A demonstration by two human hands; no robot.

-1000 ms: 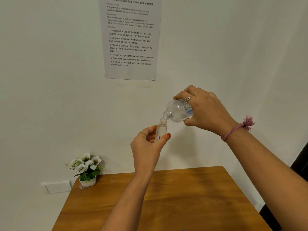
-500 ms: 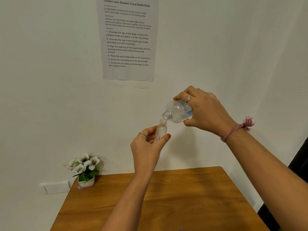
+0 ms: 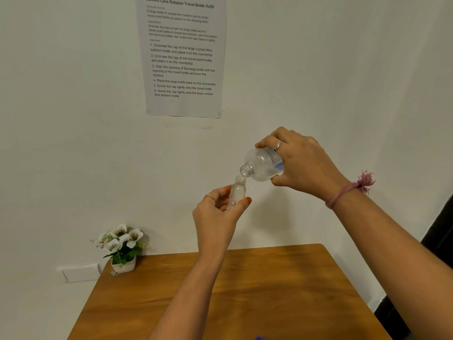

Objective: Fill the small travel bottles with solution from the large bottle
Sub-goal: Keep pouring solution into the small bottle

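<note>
A: Bottles first. Where were they?

B: Both up in the air, well above the wooden worktop (image 3: pixel 282 290). The right hand (image 3: pixel 302 165) was wrapped round the large bottle (image 3: pixel 263 165) and had it tipped neck-down to the left. The left hand (image 3: pixel 217 212) pinched the small travel bottle (image 3: pixel 237 193) upright between thumb and fingers, its open mouth just under the large bottle's mouth.

A: What had changed over the last second?

B: Very little. The hands kept their grips and the two mouths stayed lined up, so I judged the pour was under way. I couldn't make out a stream or the fill level.

A: And the count?

B: One large bottle, one travel bottle, two hands. No caps that I could identify. One flower pot (image 3: pixel 122 251) stood at the worktop's far left corner, one instruction sheet (image 3: pixel 182 57) hung on the wall.
</note>
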